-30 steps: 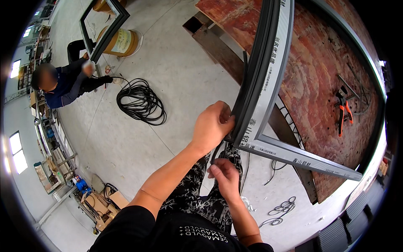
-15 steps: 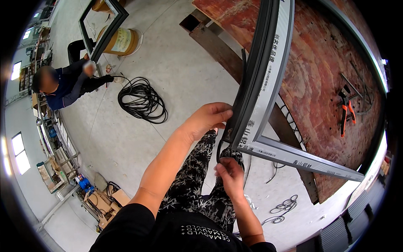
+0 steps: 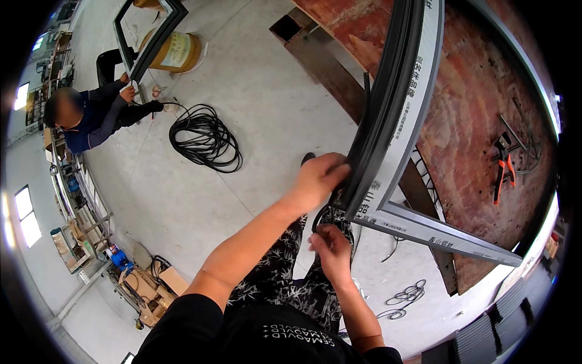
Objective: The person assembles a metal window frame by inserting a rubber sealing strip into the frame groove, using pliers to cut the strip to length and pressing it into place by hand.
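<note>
A grey aluminium window frame (image 3: 394, 151) with a black channel along its near-left side rests partly over the table. Against that side's outer edge, close to the near corner, my left hand (image 3: 318, 182) is closed, thumb and fingertips pressed on a black rubber sealing strip; it is slightly blurred. The strip's slack (image 3: 319, 217) bends down from the corner in a small loop. Below the corner, my right hand (image 3: 332, 250) pinches this loop between thumb and curled fingers. Farther up, another bit of black strip (image 3: 367, 94) stands off the frame's side.
Orange-handled pliers (image 3: 502, 170) and metal rods lie on the reddish worktable (image 3: 467, 109). Coiled black strip (image 3: 206, 138) is on the floor at left, near a co-worker (image 3: 91, 115) holding another frame (image 3: 148, 42). A yellow drum (image 3: 179, 53) stands behind. Thin black cord (image 3: 406, 297) lies at lower right.
My left hand has shifted slightly right and its fingers have curled in more against the frame edge. The strip's slack bows out more above my right hand. The view has shifted a little.
</note>
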### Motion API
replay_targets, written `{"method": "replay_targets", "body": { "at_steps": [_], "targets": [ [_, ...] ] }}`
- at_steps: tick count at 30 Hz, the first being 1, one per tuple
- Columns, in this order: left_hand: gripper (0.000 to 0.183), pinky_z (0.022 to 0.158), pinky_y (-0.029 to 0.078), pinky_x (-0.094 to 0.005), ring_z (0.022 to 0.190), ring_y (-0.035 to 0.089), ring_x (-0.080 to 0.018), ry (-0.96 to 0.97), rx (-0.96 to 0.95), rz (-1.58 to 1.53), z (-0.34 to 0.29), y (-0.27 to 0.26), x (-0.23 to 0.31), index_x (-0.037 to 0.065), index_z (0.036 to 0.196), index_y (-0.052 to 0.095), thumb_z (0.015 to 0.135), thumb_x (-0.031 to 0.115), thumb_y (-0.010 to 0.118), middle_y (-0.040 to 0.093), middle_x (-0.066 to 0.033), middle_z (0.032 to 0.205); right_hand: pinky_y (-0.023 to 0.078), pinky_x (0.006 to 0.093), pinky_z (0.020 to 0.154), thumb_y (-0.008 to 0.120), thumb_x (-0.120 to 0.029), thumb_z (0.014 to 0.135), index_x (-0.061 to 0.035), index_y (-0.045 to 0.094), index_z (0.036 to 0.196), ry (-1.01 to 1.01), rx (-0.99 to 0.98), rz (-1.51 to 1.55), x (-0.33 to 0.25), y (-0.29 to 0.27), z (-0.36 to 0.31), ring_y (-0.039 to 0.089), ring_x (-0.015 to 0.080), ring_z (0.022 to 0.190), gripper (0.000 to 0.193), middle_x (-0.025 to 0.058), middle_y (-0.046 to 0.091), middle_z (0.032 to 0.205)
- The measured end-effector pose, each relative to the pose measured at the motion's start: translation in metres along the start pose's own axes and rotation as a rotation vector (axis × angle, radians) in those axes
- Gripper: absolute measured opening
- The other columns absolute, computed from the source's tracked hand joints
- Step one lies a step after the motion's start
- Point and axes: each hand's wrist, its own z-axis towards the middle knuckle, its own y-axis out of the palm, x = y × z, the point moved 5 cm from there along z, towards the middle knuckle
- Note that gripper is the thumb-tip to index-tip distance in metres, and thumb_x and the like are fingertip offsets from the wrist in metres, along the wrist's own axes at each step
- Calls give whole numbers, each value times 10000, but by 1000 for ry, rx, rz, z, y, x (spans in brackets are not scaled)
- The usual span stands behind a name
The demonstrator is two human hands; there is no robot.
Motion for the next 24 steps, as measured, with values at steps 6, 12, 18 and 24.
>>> {"method": "replay_targets", "body": {
  "at_steps": [6,12,18,24],
  "targets": [
    [185,712,429,-324,670,526,-183,20,86,349,-12,0,-2,19,904,633,942,191,574,580,-95,697,492,249,676,608,-55,922,35,560,1044,-39,20,-31,5,-3,2,606,115,721,160,79,648,852],
    [188,562,377,-296,635,411,-105,-7,-9,12,-16,0,-7,1,829,540,934,143,604,423,-50,660,487,250,671,613,-55,919,30,561,1046,-29,18,-46,0,1,0,597,112,701,161,71,647,843],
    [236,680,444,-346,700,534,-171,-64,30,254,-20,-2,-18,5,913,621,951,236,597,588,-84,707,499,248,676,608,-62,927,34,557,1065,-58,34,-34,4,-4,1,608,117,712,175,71,647,842],
    [286,774,462,-244,823,547,-76,-174,-104,-320,5,-1,-13,-14,970,631,1004,259,555,629,-8,862,508,249,675,609,-57,929,35,556,1078,-47,51,2,5,-3,-3,610,120,712,183,74,647,851]
  ]
}}
